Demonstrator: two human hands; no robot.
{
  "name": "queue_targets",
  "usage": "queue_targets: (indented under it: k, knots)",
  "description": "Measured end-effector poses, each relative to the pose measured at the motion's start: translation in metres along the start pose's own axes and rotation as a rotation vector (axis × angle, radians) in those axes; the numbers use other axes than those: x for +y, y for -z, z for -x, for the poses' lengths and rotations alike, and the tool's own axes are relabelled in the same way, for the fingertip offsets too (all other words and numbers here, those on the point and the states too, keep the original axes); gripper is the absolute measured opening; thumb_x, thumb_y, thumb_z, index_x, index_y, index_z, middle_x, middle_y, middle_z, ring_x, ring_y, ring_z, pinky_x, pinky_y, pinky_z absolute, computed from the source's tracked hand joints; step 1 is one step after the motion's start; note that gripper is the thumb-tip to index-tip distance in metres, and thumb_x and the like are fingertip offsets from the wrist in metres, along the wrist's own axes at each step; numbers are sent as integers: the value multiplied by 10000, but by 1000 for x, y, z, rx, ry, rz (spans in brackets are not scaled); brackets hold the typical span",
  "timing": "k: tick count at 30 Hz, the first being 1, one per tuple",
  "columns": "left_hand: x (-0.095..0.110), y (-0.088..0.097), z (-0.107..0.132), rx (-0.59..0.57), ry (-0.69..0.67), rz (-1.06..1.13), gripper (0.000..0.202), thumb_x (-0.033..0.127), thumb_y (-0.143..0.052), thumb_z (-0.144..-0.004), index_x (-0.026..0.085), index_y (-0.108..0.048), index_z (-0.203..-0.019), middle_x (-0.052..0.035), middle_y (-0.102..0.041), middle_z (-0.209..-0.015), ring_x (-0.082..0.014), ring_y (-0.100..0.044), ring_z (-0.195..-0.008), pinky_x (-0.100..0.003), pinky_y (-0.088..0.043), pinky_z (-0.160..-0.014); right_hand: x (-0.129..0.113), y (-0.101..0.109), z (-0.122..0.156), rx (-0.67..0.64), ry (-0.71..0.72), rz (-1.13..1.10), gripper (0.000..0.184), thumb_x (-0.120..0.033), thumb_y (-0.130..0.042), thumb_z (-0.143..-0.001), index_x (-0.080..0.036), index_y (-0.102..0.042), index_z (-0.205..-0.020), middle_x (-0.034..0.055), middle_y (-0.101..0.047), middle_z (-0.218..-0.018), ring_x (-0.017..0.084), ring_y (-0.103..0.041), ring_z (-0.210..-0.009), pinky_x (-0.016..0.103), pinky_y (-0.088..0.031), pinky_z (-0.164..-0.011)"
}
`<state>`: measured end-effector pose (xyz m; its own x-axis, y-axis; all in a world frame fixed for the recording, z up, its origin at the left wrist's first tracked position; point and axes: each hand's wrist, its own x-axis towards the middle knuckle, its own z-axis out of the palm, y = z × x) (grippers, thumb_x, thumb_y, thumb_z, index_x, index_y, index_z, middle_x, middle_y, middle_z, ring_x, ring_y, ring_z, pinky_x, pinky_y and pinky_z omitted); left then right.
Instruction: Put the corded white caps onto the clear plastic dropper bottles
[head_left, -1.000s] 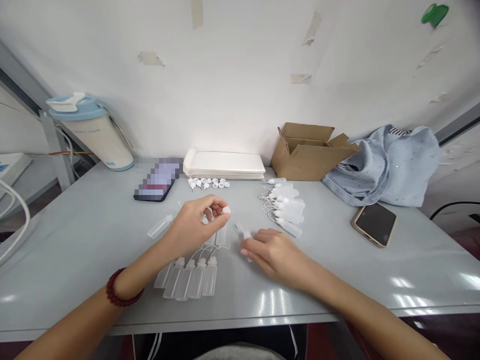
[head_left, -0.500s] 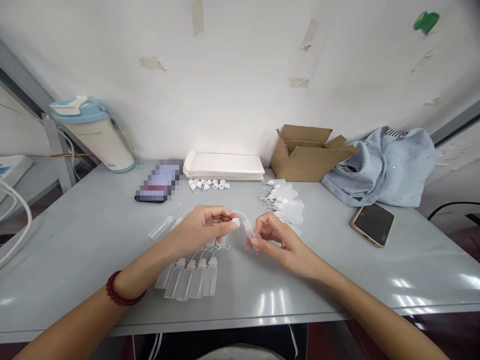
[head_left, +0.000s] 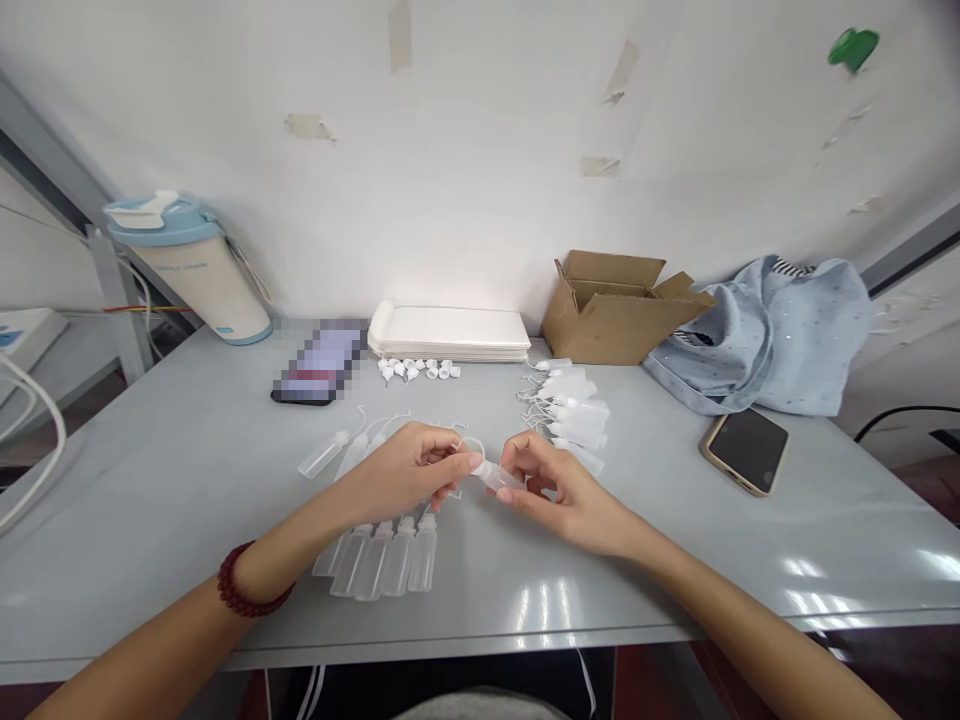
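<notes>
Between finger and thumb of my right hand (head_left: 559,492) is a small translucent squeeze bottle (head_left: 499,477), tilted with its neck toward the left. My left hand (head_left: 420,462) is closed in a pinch on a small white cap (head_left: 477,461) at the bottle's neck. A thin tether loops above the neck; whether the cap is seated I cannot tell. Under and beside my left wrist lie several similar bottles (head_left: 375,565) in a row. Another group of bottles (head_left: 577,410) with thin tethers lies beyond my right hand.
Several loose white caps (head_left: 420,369) lie before a stack of white trays or sheets (head_left: 454,335). Farther out stand a cardboard box (head_left: 622,315), a blue bag (head_left: 772,330) and a tumbler (head_left: 199,270). One phone (head_left: 746,450) lies right, another phone (head_left: 319,365) left.
My hands have come closer together. The white cap in my left fingers has moved from apart to the bottle's neck, and the bottle has tipped flatter.
</notes>
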<state>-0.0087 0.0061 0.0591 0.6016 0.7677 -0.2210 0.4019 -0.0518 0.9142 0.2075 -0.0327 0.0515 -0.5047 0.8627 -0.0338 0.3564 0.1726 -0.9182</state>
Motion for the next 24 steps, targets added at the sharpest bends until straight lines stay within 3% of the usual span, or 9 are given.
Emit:
queue_targets:
  k: [5,11,17,19,24]
  knots:
    - [-3,0,-1,0,15,57,354,445,-519,-854,176,-543,-625,25,-561,-598,-109,-545,-505,-227,-465,-525,7,-3,-3,132,20,34,160,-319,-569,-868,-179,-556,-944,21,-568,-861,115,-479,-692,239,-406,-596]
    - [1,-6,1,6,-24,17,226,375,-533,-866,178,-619,-798,14,-623,-642,-127,-597,-577,-228,-478,-568,13,-2,-6,163,14,-32,223,-339,-498,-913,-167,-638,-938,27,-652,-760,124,-531,-641,248,-392,-568]
    - [-8,-19,-1,243,-365,-308,141,239,-525,-851,160,-628,-793,-25,-629,-737,-133,-555,-661,-253,-463,-634,14,-1,-10,145,-73,-138,298,-395,-490,-900,-146,-651,-864,20,-646,-673,94,-419,-512,230,-307,-479]
    - [-10,-21,-1,271,-422,-306,154,219,-513,-850,156,-651,-829,-42,-645,-770,-140,-560,-686,-261,-473,-654,15,-1,-11,142,-97,-185,322,-426,-499,-888,-144,-650,-848,20,-639,-669,89,-402,-496,226,-298,-460]
    - [-4,-15,-1,187,-192,6,201,337,-582,-830,168,-685,-794,-27,-658,-770,-142,-606,-679,-240,-507,-636,17,-2,-11,183,-86,-196,325,-435,-515,-881,-145,-661,-883,7,-587,-662,87,-420,-513,223,-322,-471]
